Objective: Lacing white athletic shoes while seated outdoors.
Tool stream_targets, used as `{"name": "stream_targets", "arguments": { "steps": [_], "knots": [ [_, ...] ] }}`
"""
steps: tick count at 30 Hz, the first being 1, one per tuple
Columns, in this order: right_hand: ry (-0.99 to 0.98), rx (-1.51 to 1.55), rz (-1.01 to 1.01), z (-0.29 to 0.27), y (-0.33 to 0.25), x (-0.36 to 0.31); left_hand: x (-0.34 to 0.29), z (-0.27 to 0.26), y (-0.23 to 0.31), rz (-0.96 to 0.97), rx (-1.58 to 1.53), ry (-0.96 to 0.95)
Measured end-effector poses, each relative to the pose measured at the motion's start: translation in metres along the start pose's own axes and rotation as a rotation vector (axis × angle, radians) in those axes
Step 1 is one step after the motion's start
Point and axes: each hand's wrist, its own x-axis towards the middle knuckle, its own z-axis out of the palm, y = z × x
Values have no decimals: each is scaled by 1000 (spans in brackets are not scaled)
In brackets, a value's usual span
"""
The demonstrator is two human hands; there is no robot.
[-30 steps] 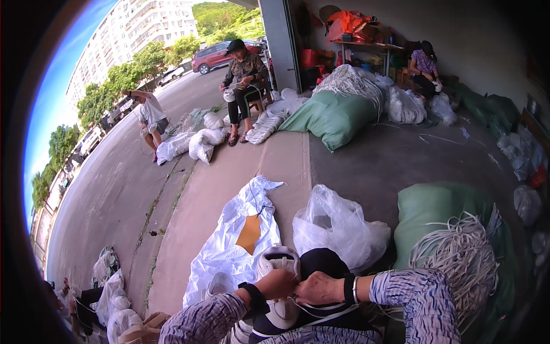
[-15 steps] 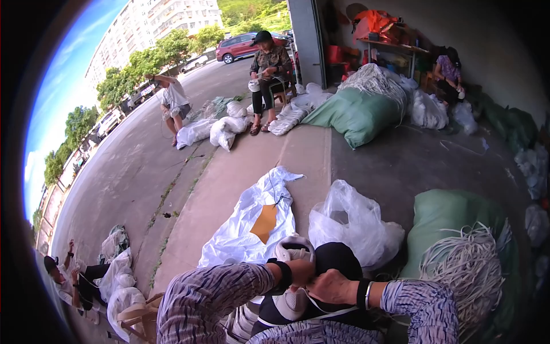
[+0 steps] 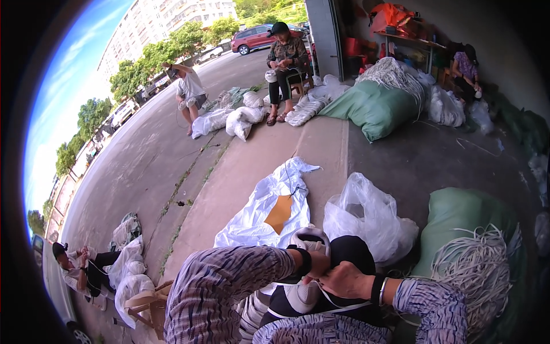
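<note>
Plastic bag (image 3: 369, 215), see-through white, sat on the ground. Pale shoe (image 3: 302, 298) was left of the plastic bag and nearer the wearer, above the lap, toe pointing down toward the wearer. Left hand (image 3: 318, 265) lay across the shoe's middle, touching it; fingers hidden, so couldn't tell if it gripped. Right hand (image 3: 346, 281) was nearer the wearer than the plastic bag, just beside the left hand, clenched, pinching a white strand (image 3: 325, 296) that hung below it.

White sheet (image 3: 246, 226) lay spread out left of the plastic bag, with a tan piece (image 3: 279, 215) on top. Green sack (image 3: 458, 209) stood right of the plastic bag, pale strips (image 3: 472, 266) heaped against it. Well beyond the plastic bag: a second green sack (image 3: 375, 114), a seated person in a dark cap (image 3: 286, 57), and a tabletop (image 3: 409, 39) bearing orange cloth (image 3: 395, 20). Far left of the plastic bag, nearer the wearer, another person (image 3: 86, 269) sat among white bags (image 3: 133, 289).
</note>
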Motion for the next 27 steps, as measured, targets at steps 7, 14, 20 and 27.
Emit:
{"name": "stream_targets", "arguments": {
  "steps": [7, 14, 20, 27],
  "knots": [
    [35, 26, 30, -3, 3, -1, 7, 8, -5, -117, -86, 114],
    [47, -62, 19, 2, -5, -3, 7, -5, 4, 42, 33, -103],
    [92, -76, 15, 5, -8, 0, 12, -8, 1, 41, -59, -163],
    [29, -66, 5, 3, 0, -4, 14, 2, -3, 24, -63, -33]
  ]
}}
